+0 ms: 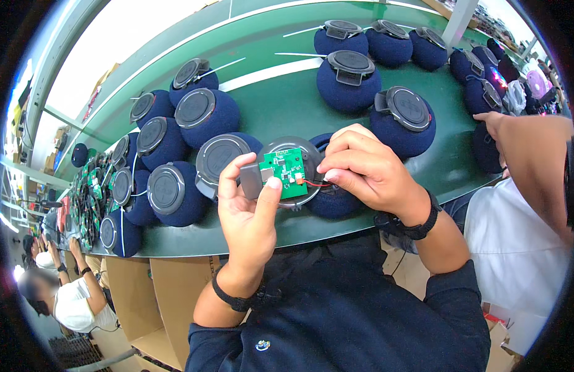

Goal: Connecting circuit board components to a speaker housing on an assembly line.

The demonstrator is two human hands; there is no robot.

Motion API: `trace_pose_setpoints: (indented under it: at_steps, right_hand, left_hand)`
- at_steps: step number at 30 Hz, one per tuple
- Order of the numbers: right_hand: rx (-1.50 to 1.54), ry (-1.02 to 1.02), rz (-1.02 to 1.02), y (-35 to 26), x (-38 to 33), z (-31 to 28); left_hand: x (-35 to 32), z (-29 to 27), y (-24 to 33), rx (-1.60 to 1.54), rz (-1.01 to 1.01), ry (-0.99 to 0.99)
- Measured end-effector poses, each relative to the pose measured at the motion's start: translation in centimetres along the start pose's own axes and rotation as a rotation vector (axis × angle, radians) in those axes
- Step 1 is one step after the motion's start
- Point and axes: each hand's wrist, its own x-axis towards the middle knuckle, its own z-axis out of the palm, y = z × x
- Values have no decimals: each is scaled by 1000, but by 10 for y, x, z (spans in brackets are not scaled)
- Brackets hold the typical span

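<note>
My left hand (248, 223) is closed around a dark grey round plastic cap (311, 164) with a flat side tab, thumb pressed at the edge of a green circuit board (291, 162) on the cap's inner face. A thin red wire (316, 184) runs from a small connector on the board to my right hand (368, 170), whose thumb and forefinger pinch it. Below the cap sits a round navy fabric-covered speaker body (335, 203), mostly hidden by the cap and my right hand. A capped navy speaker (223, 162) stands just behind my left fingers.
Several more navy speakers with grey caps (206, 118) crowd the green bench (280, 111) at left, back and right. A heap of circuit boards (92, 198) lies at far left. A co-worker's arm (528, 149) reaches in from the right. Cardboard boxes (175, 304) stand below the bench.
</note>
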Motion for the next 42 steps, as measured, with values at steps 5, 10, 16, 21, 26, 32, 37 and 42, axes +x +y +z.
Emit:
trace_pose_setpoints:
  at_steps: [5, 10, 16, 21, 26, 32, 37, 42]
  right_hand:
    - [-28, 0, -32, 7, -2, 1]
    - [-51, -13, -24, 0, 2, 0]
    - [144, 58, 216, -7, 4, 5]
    - [237, 46, 312, -13, 5, -1]
    - [134, 0, 304, -19, 5, 0]
    - [-21, 77, 290, -24, 3, 10]
    - [-107, 75, 260, -26, 2, 10]
    - [-144, 70, 238, -29, 7, 8]
  left_hand:
    - [0, 1, -2, -36, -3, 3]
    - [-1, 5, -3, -68, -4, -1]
    - [2, 4, -10, -86, 28, 17]
    - [1, 3, -8, -101, 14, 13]
    - [0, 2, -5, -80, -2, 12]
    - [-1, 5, -7, -71, 26, 12]
    - [-1, 5, -6, -47, 31, 2]
    - [-1, 5, -8, -59, 34, -8]
